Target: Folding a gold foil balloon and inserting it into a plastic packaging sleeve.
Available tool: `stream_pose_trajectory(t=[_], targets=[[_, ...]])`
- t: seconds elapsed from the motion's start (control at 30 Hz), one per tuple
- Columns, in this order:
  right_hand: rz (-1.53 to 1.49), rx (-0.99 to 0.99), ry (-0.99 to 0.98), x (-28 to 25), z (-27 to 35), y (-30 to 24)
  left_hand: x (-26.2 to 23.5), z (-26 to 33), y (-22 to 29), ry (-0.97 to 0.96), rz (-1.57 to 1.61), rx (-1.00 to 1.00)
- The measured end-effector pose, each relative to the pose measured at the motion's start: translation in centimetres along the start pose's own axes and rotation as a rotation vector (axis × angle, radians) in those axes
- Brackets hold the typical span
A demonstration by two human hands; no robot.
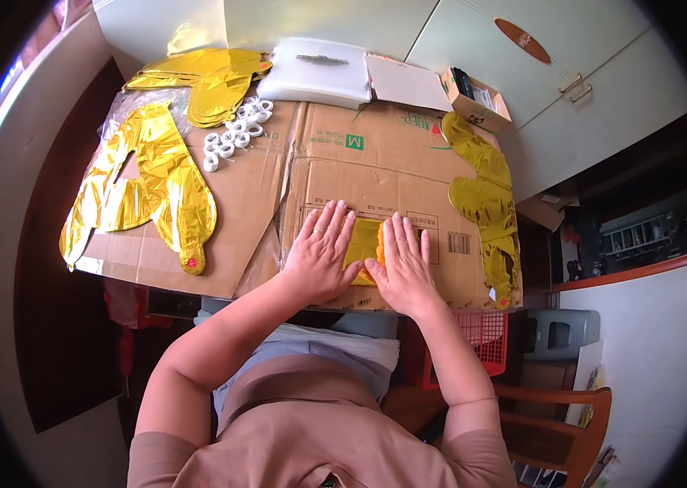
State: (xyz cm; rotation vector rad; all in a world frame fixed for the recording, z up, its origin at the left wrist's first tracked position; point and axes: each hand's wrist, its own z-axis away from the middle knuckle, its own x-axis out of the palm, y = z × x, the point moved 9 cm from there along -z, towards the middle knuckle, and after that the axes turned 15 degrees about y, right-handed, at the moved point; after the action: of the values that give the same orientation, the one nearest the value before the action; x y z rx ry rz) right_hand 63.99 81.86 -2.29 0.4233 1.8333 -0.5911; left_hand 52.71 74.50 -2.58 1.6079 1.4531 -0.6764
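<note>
Both my hands lie flat on a folded gold foil balloon (367,236) in the middle of the cardboard-covered table. My left hand (321,256) presses on its left side, fingers stretched out and pointing away from me. On the right edge rests my right hand (403,264), also open and flat, with its thumb toward the left one. Part of the balloon is hidden under the palms. An orange strip shows beside my right index finger.
Flat gold letter balloons lie at left (140,179), far left (221,77) and right (482,175). White ribbon rolls (234,134) sit near a stack of clear bags (315,73). A small box (476,102) stands back right. Below are a red crate (482,342) and wooden chair (559,407).
</note>
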Motion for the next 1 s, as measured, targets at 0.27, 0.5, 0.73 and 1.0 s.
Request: stream_pose_trajectory(t=[0.27,0.5,0.73,1.0], targets=[[-0.111,-0.055,0.023,1.7,-2.3,-2.8,0.3,0.3,0.0,0.031,0.021,0.013],[-0.069,-0.078,0.055,2.1,-1.9,-2.4,-0.5,0.4,-0.7,0.019,0.018,-0.037],[-0.032,-0.066,0.046,1.8,-1.9,-2.7,-5.4,3.4,-6.3,-0.048,-0.109,-0.246],[0.001,-0.082,0.087,1.7,-1.9,-2.8,-6.7,5.6,-2.3,0.044,0.174,-0.180]])
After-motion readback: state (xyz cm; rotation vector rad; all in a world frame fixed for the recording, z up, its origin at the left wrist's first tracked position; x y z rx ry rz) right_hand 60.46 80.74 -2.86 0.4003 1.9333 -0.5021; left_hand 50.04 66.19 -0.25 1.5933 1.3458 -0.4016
